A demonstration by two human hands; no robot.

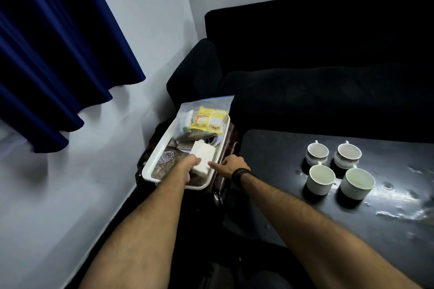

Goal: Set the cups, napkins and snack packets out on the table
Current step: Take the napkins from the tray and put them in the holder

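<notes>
A white tray [150, 172] rests on a small dark stand left of the black table [387, 197]. In the tray my left hand [187, 166] grips a white stack of napkins [203, 153]. Just right of the stack, my right hand [231, 165] hovers at the tray's rim, a finger pointing at the napkins and nothing held. Yellow snack packets [209, 119] lie at the tray's far end inside a clear zip bag [206, 105]. Several white cups [321, 178] stand grouped on the table.
A dark sofa [328, 65] runs behind the table and tray. A blue curtain [47, 54] hangs over the white wall on the left. A small clear glass [167, 157] and dark packets lie in the tray.
</notes>
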